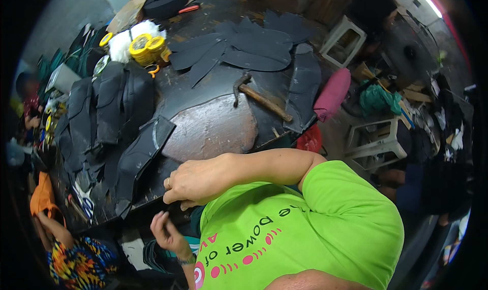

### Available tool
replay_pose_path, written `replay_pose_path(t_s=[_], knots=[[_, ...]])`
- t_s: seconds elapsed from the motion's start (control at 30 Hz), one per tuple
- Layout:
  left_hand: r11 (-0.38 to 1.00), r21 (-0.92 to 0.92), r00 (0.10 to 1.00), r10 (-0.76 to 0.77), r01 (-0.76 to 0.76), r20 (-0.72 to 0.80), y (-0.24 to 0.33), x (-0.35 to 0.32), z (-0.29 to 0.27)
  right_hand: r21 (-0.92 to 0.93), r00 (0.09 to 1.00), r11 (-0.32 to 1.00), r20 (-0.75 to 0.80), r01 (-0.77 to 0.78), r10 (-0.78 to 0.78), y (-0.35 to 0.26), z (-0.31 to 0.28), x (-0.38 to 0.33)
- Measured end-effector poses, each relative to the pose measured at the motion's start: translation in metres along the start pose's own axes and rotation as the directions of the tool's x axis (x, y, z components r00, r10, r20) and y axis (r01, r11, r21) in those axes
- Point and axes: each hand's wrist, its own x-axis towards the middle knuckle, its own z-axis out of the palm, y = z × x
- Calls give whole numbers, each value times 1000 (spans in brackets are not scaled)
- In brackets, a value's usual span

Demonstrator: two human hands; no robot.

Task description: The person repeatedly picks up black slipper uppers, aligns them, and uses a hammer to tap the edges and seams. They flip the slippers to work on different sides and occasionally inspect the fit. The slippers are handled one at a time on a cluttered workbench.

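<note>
The right hand [195, 180] rests at the near edge of the dark worktable [213, 86], fingers curled together and pinching a small dark piece against that edge; the left hand [168, 231] sits just below it, fingers loosely curled, and whether it grips anything cannot be told. The nearest black cut leather panel [137, 160] lies just left of the right hand, the nearer one, its long axis running up-right from the table edge. Yellow tape rolls [145, 48] stand far back beside white fluff, and a wooden-handled hammer [262, 99] lies diagonally beyond a worn stone slab [213, 130].
</note>
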Motion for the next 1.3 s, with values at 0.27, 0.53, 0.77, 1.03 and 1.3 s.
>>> replay_pose_path(t_s=[0.27,0.53,0.77,1.03,1.3], knots=[[847,-198,749,530,-494,397,62,120,139,-140,917,946,-322,-293,236,13,-52,-82],[873,-51,756,448,-485,477,68,119,173,-45,596,658,-473,-752,649,111,-137,-182],[888,-86,768,437,-453,468,69,122,172,112,199,346,-640,-932,742,224,-201,-243],[893,-110,771,435,-437,465,69,123,173,-18,112,129,-624,-991,773,244,-191,-258],[895,-94,774,427,-437,467,72,124,172,58,-115,-100,-574,-993,811,223,-176,-230]])
